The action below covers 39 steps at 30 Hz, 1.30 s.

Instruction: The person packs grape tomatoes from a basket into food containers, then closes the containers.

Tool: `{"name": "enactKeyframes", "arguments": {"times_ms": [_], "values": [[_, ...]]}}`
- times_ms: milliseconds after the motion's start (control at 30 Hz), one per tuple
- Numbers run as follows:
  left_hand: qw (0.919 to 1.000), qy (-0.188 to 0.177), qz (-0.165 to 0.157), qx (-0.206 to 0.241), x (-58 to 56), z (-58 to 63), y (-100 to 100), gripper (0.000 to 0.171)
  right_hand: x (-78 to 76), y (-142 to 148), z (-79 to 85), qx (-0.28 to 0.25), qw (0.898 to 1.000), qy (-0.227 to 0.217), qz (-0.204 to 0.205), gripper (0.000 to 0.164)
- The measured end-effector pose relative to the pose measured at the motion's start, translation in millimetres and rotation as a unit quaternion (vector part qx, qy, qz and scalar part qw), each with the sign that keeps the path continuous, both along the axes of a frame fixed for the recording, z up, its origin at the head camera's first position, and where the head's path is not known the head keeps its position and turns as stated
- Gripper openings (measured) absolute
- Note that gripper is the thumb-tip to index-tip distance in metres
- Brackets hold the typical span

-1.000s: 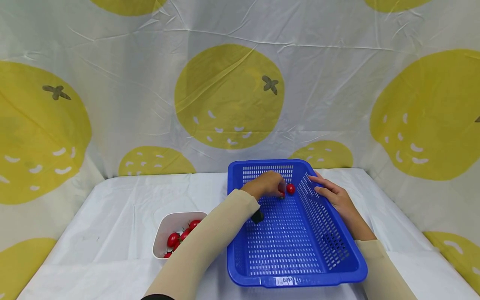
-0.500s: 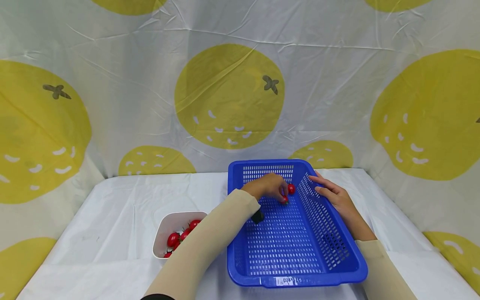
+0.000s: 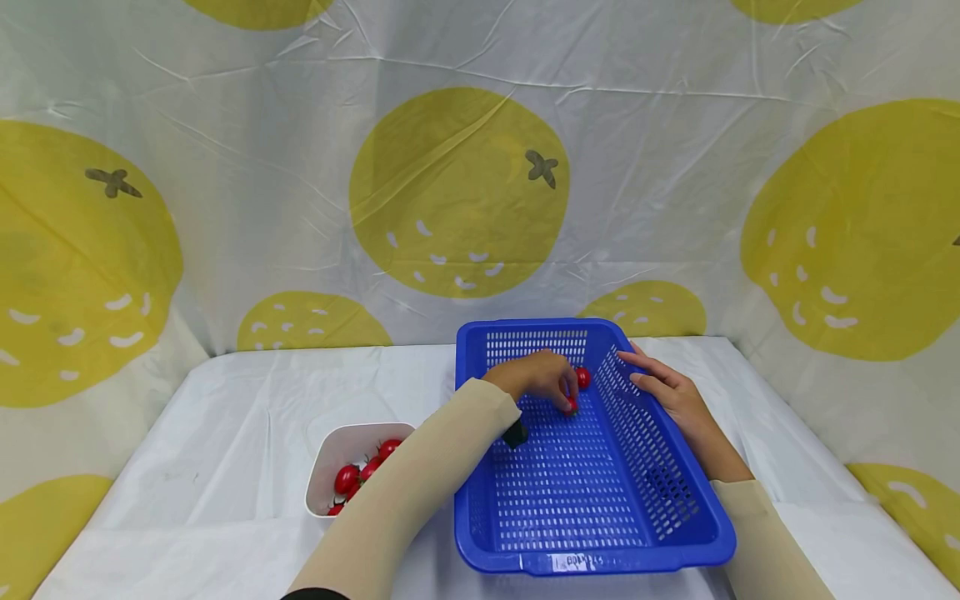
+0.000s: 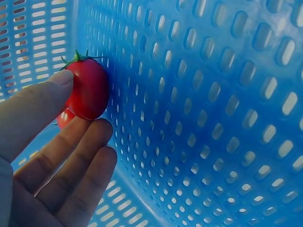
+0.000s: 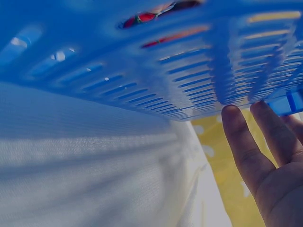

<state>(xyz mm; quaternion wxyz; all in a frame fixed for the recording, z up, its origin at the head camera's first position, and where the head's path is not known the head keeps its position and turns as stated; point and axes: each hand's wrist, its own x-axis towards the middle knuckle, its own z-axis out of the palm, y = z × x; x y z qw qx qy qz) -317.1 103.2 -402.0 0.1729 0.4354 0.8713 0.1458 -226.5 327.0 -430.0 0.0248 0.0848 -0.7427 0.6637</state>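
Observation:
Inside the blue plastic basket (image 3: 562, 562), my left hand (image 3: 542, 375) reaches low toward the far end. Its thumb (image 4: 40, 106) and fingers pinch a red cherry tomato (image 4: 90, 90) with a green calyx, close to the perforated wall in the left wrist view. A second cherry tomato (image 3: 582, 377) lies just beyond it, partly hidden behind the held one in the left wrist view. My right hand (image 3: 678, 407) holds the basket's right rim, thumb and a finger over the edge. Other fingers (image 5: 244, 146) extend along the outside of the wall in the right wrist view.
Left of the basket stands a white square container (image 3: 321, 471) with several cherry tomatoes (image 3: 347, 479), partly covered by my left sleeve (image 3: 420, 483). White cloth (image 3: 187, 500) covers the table, and a fruit-print curtain (image 3: 300, 208) hangs behind and at both sides.
My left hand has shifted slightly toward me and right with the pinched tomato, away from the second one. My right hand and the basket have stayed put.

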Motion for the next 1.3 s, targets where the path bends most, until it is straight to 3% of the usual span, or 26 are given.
{"name": "enactKeyframes", "arguments": {"times_ms": [467,867,1300], "values": [[0.9996,-0.014,-0.002,-0.024,1.4,-1.2,-0.9,0.018,1.8,-2.3,1.7,-0.005,1.000,-0.008,0.001,0.047],[0.9993,-0.036,0.005,-0.011,5.4,0.2,-1.7,0.014,2.1,-1.3,1.7,-0.002,1.000,-0.005,-0.001,0.047],[0.9994,-0.030,0.002,-0.016,5.9,-1.8,-1.4,0.011,1.8,-1.8,1.1,-0.007,1.000,-0.002,0.004,0.046]]}}
